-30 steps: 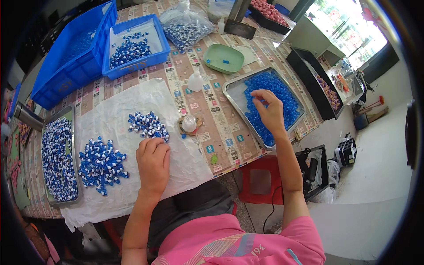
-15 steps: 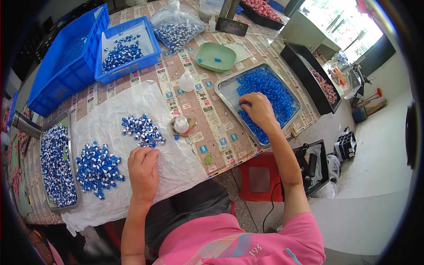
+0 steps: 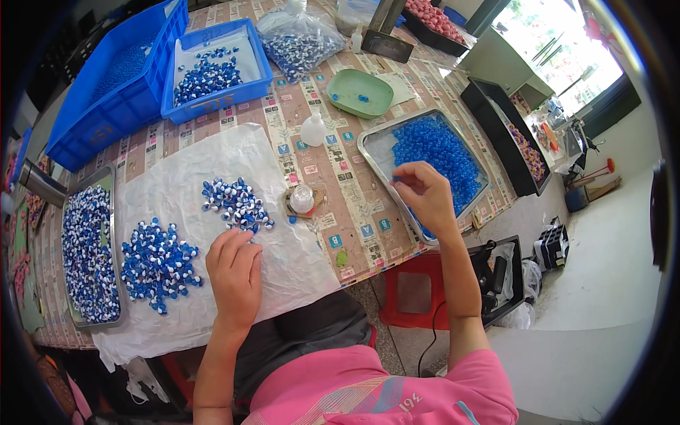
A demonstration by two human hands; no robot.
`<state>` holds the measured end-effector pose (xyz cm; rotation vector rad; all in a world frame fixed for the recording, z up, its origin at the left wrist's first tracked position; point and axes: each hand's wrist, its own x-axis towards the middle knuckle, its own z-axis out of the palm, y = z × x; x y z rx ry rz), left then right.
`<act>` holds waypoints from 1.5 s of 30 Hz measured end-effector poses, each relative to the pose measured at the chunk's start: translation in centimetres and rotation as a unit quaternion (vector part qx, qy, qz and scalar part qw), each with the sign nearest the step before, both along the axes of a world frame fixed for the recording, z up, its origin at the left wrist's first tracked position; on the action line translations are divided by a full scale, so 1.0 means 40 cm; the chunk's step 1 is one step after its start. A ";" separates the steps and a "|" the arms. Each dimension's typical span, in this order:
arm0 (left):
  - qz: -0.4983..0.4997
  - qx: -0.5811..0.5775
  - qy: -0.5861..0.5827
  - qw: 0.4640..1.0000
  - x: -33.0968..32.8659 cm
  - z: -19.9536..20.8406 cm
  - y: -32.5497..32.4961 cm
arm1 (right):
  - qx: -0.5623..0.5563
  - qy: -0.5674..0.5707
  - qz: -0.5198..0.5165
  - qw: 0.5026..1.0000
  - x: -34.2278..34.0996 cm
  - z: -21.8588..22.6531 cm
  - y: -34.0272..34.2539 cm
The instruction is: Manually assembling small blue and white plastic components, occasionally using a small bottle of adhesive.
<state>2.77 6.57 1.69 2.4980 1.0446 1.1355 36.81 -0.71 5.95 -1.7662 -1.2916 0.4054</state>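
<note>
My right hand (image 3: 428, 197) is over the left edge of a metal tray (image 3: 373, 150) filled with clear blue beads (image 3: 439, 152). Its thumb and fingertips pinch together on what looks like one blue bead. On the left, my left hand (image 3: 236, 276) hovers low over a white sheet (image 3: 297, 265), fingers curled and close together; whatever they grip is hidden. Just beyond its fingertips lies a small heap of blue-and-white beads (image 3: 237, 202). A larger heap of such beads (image 3: 157, 262) spreads to its left. Right of the small heap stands a little clear container (image 3: 302, 200) on a brown pad.
A tray of blue-and-white beads (image 3: 91, 258) sits at far left. Beyond are blue bins (image 3: 117, 117), a bead bag (image 3: 300, 44), a green dish (image 3: 360, 93) and a white squeeze bottle (image 3: 313, 129). A black tray (image 3: 504, 134) lies right; a red stool (image 3: 414, 290) stands below the table edge.
The view has shifted slightly, so the table appears farther right. My right hand has drawn back a little from the blue beads toward the tray's edge, fingers pinched. My left hand stays by the small heap.
</note>
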 end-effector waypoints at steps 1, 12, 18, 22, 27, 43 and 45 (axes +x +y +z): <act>-0.014 -0.002 -0.016 1.000 -0.003 -0.005 -0.010 | 0.011 0.071 0.037 0.997 -0.023 -0.003 -0.012; -0.106 -0.626 -0.399 0.661 0.011 -0.019 -0.106 | -0.059 0.367 0.137 0.918 -0.257 -0.041 -0.024; -0.100 -0.658 -0.441 0.601 -0.001 -0.025 -0.106 | -0.025 0.249 0.177 0.952 -0.277 -0.064 -0.015; -0.115 -0.665 -0.465 0.574 -0.014 -0.034 -0.097 | -0.049 0.316 0.149 0.936 -0.297 -0.066 -0.014; -0.124 -0.680 -0.450 0.565 -0.022 -0.026 -0.092 | -0.036 0.260 0.131 0.956 -0.322 -0.062 -0.012; -0.119 -0.685 -0.448 0.561 -0.033 -0.031 -0.094 | -0.028 0.209 0.185 0.960 -0.327 -0.068 -0.010; -0.113 -0.685 -0.454 0.559 -0.032 -0.031 -0.095 | -0.039 0.216 0.187 0.958 -0.328 -0.069 -0.011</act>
